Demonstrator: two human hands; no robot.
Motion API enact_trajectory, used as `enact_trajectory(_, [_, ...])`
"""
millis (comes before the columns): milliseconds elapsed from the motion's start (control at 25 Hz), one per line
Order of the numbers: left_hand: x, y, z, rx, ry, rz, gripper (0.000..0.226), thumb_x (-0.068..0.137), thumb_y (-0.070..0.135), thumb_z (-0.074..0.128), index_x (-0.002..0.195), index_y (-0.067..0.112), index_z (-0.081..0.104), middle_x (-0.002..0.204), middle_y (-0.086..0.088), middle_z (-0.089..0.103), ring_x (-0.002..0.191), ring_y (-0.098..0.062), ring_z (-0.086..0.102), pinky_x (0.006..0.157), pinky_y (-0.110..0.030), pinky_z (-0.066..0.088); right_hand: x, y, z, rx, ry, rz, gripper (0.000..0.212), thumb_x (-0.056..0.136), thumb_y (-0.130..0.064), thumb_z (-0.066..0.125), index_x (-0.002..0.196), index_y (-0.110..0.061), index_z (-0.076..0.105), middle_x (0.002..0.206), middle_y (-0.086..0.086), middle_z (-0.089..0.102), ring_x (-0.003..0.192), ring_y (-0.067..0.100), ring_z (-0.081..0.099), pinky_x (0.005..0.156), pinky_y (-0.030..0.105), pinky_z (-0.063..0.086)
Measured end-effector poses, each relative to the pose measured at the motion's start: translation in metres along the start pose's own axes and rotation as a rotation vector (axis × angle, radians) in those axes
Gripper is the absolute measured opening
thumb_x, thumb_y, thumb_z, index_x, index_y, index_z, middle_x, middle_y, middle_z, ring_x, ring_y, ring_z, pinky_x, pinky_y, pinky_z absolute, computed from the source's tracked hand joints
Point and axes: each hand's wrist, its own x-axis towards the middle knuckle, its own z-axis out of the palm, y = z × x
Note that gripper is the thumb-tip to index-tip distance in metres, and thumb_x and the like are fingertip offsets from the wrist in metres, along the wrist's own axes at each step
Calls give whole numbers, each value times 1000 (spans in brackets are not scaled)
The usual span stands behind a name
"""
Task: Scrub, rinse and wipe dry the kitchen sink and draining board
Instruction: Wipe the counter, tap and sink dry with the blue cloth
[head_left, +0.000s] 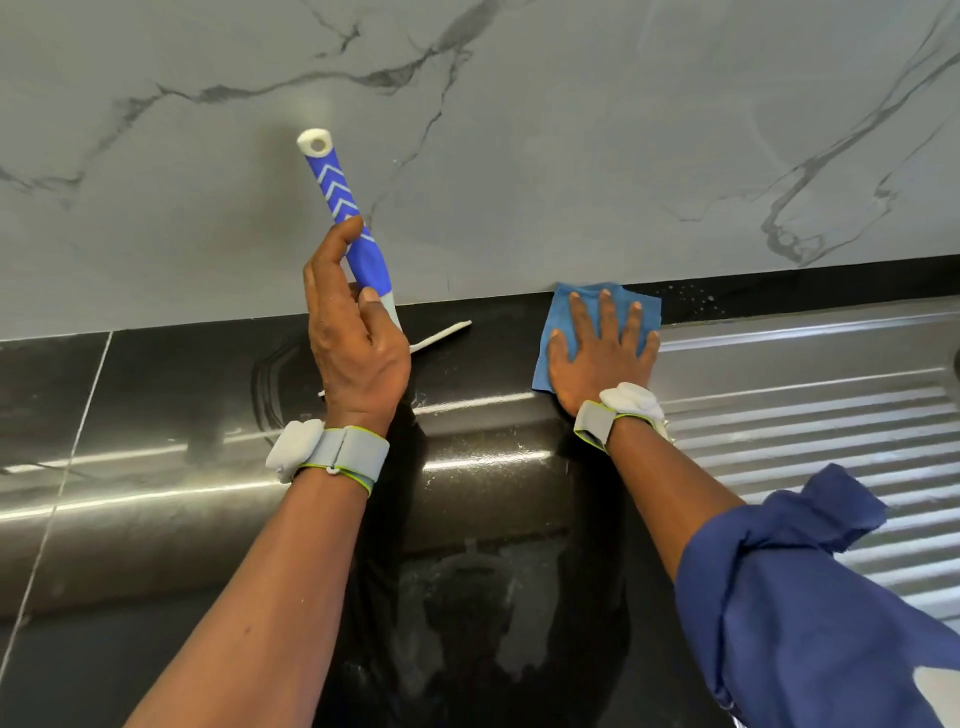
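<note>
Bright even light, streaky glare on countertop (130, 545) and draining board (805, 431), bowed wide-angle edges.

We record both arms reaching forward, roughly side by side. The left forearm (270, 597) is bare, and its wrist carries a grey band (337, 454) with a white pod. The left hand (358, 353) is raised with its back toward us. It grips a squeegee (343, 208) low on the handle, index finger extended up along it and thumb laid across the near side. The right forearm (670, 493) is bare below a blue sleeve (805, 597) bunched near the elbow. Its wrist carries a matching band (618, 413). The right hand (602, 358) lies palm down, fingers straight and spread, pressing flat on a cloth (561, 312). The hands are well apart.
</note>
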Motion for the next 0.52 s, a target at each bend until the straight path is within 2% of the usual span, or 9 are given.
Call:
enact_trajectory(80, [3,-6,-2,-57,-46,-22,58,95,-3,41,148,22,46,147,2,50,94,-29,60,83,-54,55,0,0,2,0,1,8,65,99,-61,17,159,-41,2,169,-3,-2,154,34,-7,121,60,0])
enact_trajectory(200, [5,-8,-6,-97,-83,-39,59,96,2,40,147,31,45,147,6,48,88,-31,58,80,-56,57,0,0,2,-2,12,6,65,99,-61,17,159,-41,3,169,-3,-1,154,34,-6,121,60,1])
enact_trajectory(320, [7,-11,-9,-109,-87,-51,57,97,2,40,148,27,45,148,3,49,87,-37,58,78,-58,55,1,0,3,-7,27,3,65,98,-62,16,158,-41,3,169,-2,0,154,34,-5,121,61,2])
enact_trajectory(520, [1,-12,-10,-135,-150,-72,50,104,3,41,150,23,45,148,2,49,94,-37,61,80,-60,57,2,0,4,-15,13,5,66,98,-62,16,158,-41,1,169,-2,-1,154,34,-6,121,61,2])
